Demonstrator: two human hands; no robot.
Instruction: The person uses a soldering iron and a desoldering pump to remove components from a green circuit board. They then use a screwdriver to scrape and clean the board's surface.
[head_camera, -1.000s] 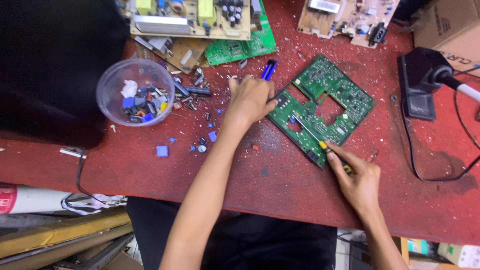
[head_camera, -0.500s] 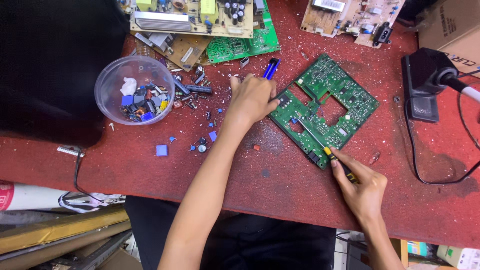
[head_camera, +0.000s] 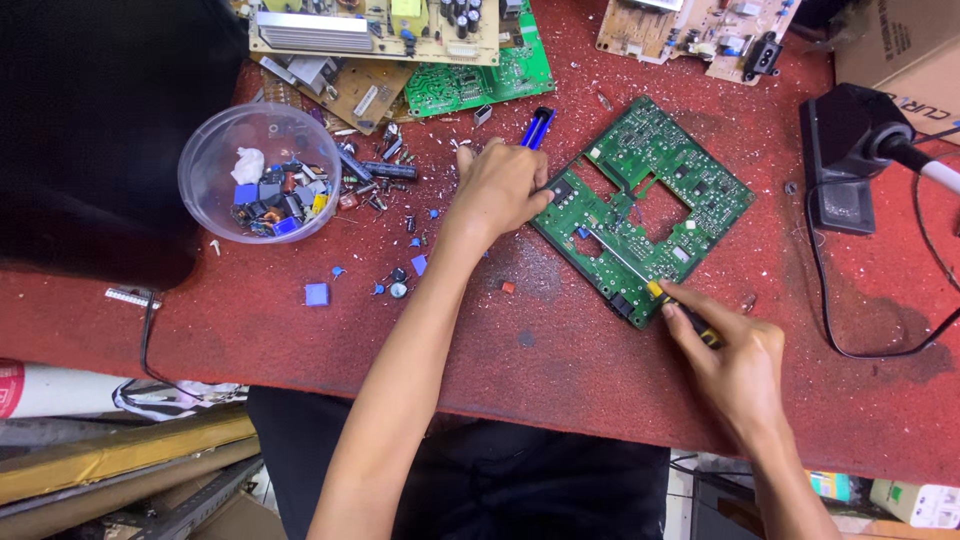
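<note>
A green circuit board (head_camera: 690, 180) with a square cut-out lies tilted on the red table (head_camera: 560, 350). My left hand (head_camera: 505, 190) rests on the board's left corner and presses it down. My right hand (head_camera: 735, 360) is closed around a screwdriver (head_camera: 640, 275) with a yellow and black handle. Its metal shaft lies across the board, with the tip near the board's left part.
A clear plastic bowl (head_camera: 262, 172) of small electronic parts stands at the left. Loose components (head_camera: 385, 180) are scattered between the bowl and my left hand. More circuit boards (head_camera: 400, 40) lie along the far edge. A soldering iron stand (head_camera: 850, 150) with a cable sits at the right.
Both hands and the screwdriver stay in nearly the same place on the board; the view has shifted slightly.
</note>
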